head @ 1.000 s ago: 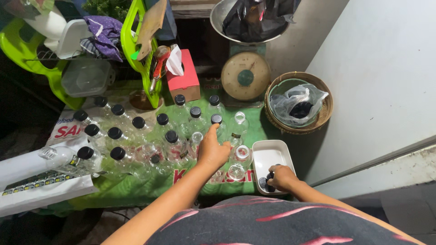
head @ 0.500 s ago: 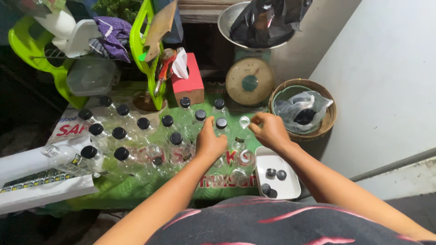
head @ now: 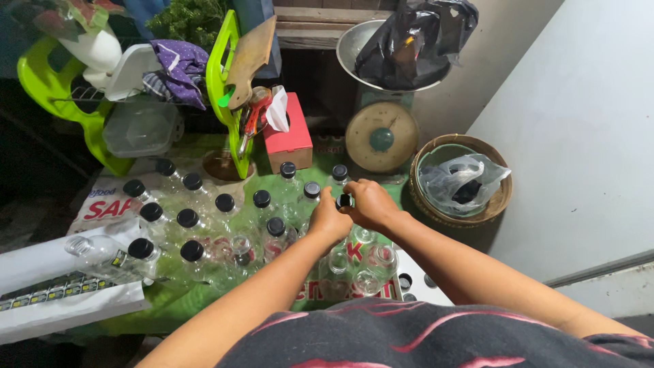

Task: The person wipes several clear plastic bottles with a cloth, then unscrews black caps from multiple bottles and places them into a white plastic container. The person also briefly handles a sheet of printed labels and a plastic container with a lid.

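Hands meet over a clear plastic bottle (head: 339, 225) near the middle of a green-covered table (head: 163, 300), where a black cap (head: 344, 201) sits pinched in the fingers of the right hand (head: 371, 203), which is closed around it at the bottle's mouth. The left hand (head: 329, 221) is wrapped around the same bottle just below, touching the right hand. Rows of capped bottles (head: 225, 211) stand to the left, each with a black lid, while several uncapped bottles (head: 371, 262) stand just in front of the hands, nearer the person. One open bottle lies on its side at the far left, resting on a white label sheet (head: 54, 300). A white tray (head: 422, 289) holding loose black caps shows partly beneath the right forearm. Behind the bottles stand a red tissue box (head: 289, 140), a dial weighing scale (head: 381, 136) with a black bag in its pan, and a woven basket (head: 494, 204) containing a clear plastic bag. A lime-green dish rack (head: 225, 82) stands at upper left.
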